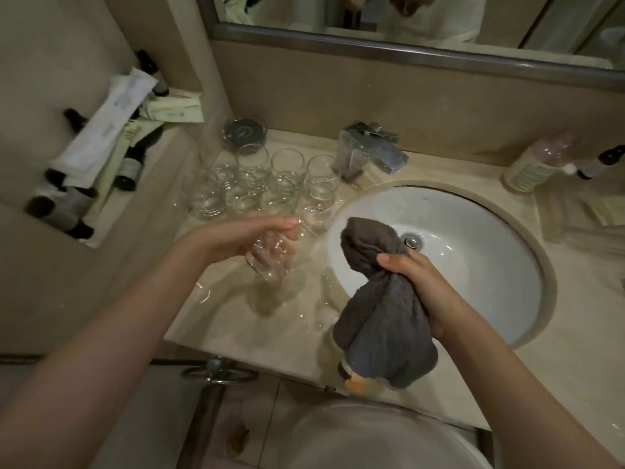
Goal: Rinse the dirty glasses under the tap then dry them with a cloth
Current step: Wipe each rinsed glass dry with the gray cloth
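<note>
- The bench (pixel 257 319) is pale stone, wet in patches near its front edge, and its right end runs out of view.
- The sink (pixel 473 265) is a white oval set into the bench, partly covered by the cloth and the right hand.
- The mirror (pixel 372 18) is cut off at the top; its reflection is too blurred to read.
- The cloth (pixel 382 299), grey, hangs bunched from the right hand (pixel 419 282), whose grip is clenched round its middle; the lower end drapes over the bench edge.
- The tap (pixel 368 150) stands behind the sink.
- A cluster of glasses (pixel 267 184) stands left of the tap; overlapping, hard to count.
- The left hand (pixel 243 236) has its grip round a glass (pixel 270 258), tilted above the bench; motion blur hides its rim.
</note>
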